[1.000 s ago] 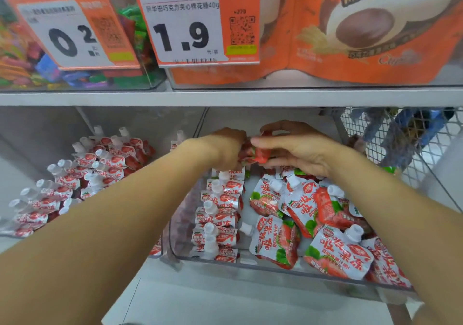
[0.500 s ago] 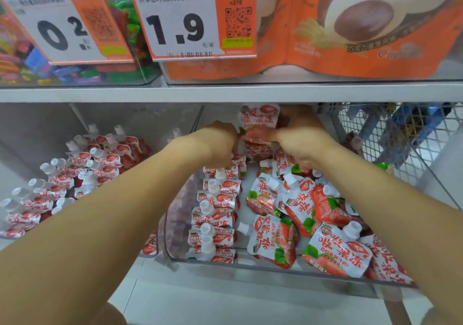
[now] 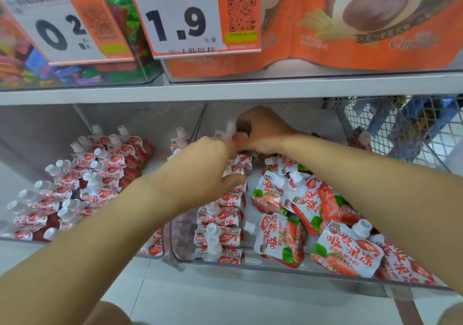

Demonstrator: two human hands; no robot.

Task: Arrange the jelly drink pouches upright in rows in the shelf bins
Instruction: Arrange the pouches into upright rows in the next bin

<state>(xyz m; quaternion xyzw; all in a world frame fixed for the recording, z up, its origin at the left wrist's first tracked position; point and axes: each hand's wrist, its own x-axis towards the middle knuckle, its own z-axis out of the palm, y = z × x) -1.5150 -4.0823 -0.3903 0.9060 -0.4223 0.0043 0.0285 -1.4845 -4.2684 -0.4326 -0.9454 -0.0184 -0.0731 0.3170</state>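
A pouch [image 3: 229, 134] is pinched by the right hand [image 3: 263, 130] at the bin's [image 3: 250, 265] rear; the left hand's [image 3: 205, 166] grip cannot be told.

Even, fairly bright light with no hard shadows; the recess behind the hands [image 3: 225, 149] is only a little dimmer. The hands and the pouch tops between them are smeared by motion blur. The price tags [image 3: 180, 13] above the hands look soft and washed out. Wide-angle bending bows the shelf edge [image 3: 225, 87] above the hands.
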